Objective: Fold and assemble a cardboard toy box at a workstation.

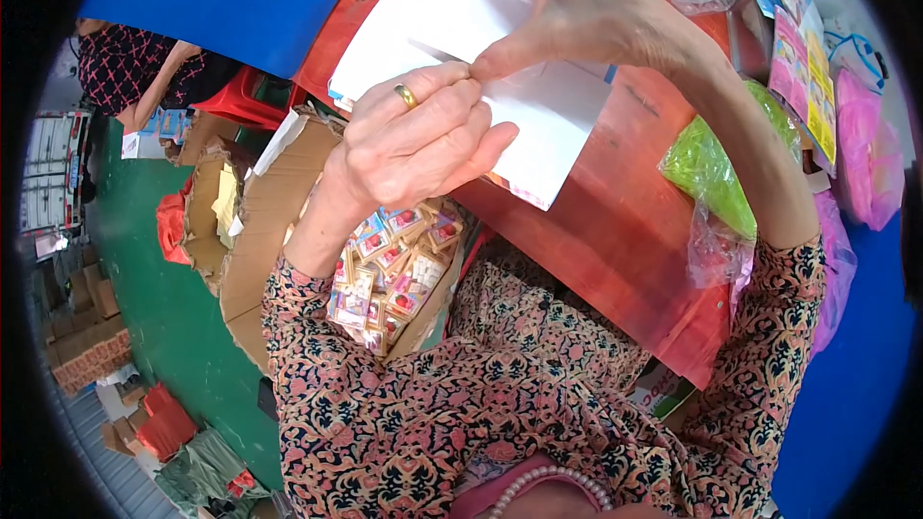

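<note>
While the left hand [413, 142] curls tight, the right hand [582, 27] spreads over white card [561, 125].
Grips hidden; maybe folding; next needs gentle care.

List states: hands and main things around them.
Left hand: fingers curled; grip unclear.
Right hand: open, thumb spread from fingers.
White card: spread out, plain side up.
Cardboard box: top open.
Small packs: loosely piled inside the box.
Green plastic bag: wrinkled.
</note>
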A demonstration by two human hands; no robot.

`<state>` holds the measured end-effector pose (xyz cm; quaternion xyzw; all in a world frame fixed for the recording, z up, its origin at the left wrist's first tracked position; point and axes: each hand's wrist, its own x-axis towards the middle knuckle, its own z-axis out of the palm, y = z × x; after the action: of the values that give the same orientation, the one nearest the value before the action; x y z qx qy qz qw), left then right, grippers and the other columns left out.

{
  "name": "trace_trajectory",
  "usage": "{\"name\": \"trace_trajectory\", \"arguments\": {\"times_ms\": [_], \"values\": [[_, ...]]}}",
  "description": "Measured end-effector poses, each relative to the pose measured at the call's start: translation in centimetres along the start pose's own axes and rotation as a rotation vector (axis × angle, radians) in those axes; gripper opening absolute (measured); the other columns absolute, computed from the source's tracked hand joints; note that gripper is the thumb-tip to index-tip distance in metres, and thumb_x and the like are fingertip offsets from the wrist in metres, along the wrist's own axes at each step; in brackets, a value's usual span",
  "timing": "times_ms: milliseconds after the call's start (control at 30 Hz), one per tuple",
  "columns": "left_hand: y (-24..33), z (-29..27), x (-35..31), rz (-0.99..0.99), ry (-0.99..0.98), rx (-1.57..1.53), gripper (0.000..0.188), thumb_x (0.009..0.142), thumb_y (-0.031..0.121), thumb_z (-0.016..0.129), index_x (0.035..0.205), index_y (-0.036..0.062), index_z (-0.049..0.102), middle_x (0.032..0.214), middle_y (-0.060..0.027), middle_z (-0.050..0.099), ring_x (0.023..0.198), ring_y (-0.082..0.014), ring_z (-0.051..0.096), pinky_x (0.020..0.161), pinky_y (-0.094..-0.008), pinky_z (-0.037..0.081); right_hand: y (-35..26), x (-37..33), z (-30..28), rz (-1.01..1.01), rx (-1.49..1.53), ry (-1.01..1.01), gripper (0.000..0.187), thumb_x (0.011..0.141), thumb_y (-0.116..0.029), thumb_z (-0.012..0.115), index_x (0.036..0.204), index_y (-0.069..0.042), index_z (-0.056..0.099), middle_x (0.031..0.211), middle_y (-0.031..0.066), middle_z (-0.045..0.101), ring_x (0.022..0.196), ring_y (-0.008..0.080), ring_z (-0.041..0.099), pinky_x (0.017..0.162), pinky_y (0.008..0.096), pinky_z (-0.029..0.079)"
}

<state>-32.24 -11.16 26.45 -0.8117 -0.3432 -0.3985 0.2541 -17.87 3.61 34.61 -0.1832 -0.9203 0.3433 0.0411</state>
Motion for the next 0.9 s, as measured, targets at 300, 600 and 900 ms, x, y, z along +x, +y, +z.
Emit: {"name": "trace_trajectory", "arguments": {"times_ms": [300,600,900], "values": [[0.0,-1.0,0.2,-0.031,-0.002,-0.012,0.021,0.066,0.005,0.079,0.078,-0.001,0.063,0.081,-0.0113,0.064,0.077,-0.0261,0.065,0.062,-0.0325,0.056,0.5,-2.3,-2.7,-0.443,0.323,0.063,0.08,0.073,-0.033,0.077,0.137,0.004,0.046,0.131,0.0279,0.054,0.118,0.0339,0.056,0.099,0.0473,0.046],[-0.3,-1.9,-0.2,0.008,0.008,-0.068,0.022,0.064,0.003,0.079,0.075,-0.003,0.062,0.081,-0.0131,0.064,0.077,-0.0285,0.066,0.064,-0.0343,0.057,0.0,2.0,-1.7,-0.26,0.273,-0.231,0.076,0.074,-0.038,0.079,0.136,-0.004,0.049,0.138,0.0212,0.048,0.127,0.0304,0.046,0.105,0.0429,0.037],[1.0,-3.8,0.3,-0.278,-0.216,0.045,0.029,0.067,0.012,0.081,0.089,-0.0033,0.071,0.096,-0.0155,0.071,0.103,-0.0347,0.064,0.088,-0.0427,0.051,-0.3,1.2,-1.9,-0.058,0.026,-0.072,0.057,0.067,-0.042,0.084,0.103,-0.005,0.058,0.102,0.0116,0.056,0.102,0.0241,0.053,0.081,0.0356,0.044]]}}
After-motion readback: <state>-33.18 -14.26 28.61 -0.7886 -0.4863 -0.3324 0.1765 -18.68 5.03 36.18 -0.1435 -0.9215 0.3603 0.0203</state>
